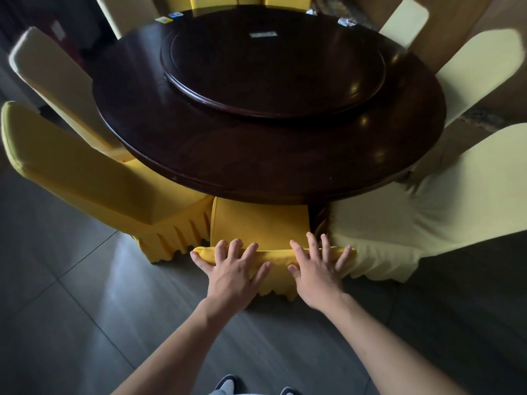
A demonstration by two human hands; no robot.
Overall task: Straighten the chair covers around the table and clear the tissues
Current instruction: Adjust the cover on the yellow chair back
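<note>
Both hands, left [232,269] and right [319,266], lie spread flat on the chair cover [273,253]. Its top edge runs left to right, facing the surface [256,166].

Yellow chair cover [261,223] sits directly under both hands, top edge of the chair back spanning between and just past them, seat tucked under the table edge ahead of the grip, pleated skirt hanging below it. Crumpled tissues [346,22] lie far beyond the grip on the table's far rim, another tissue [311,12] just left of them.
</note>
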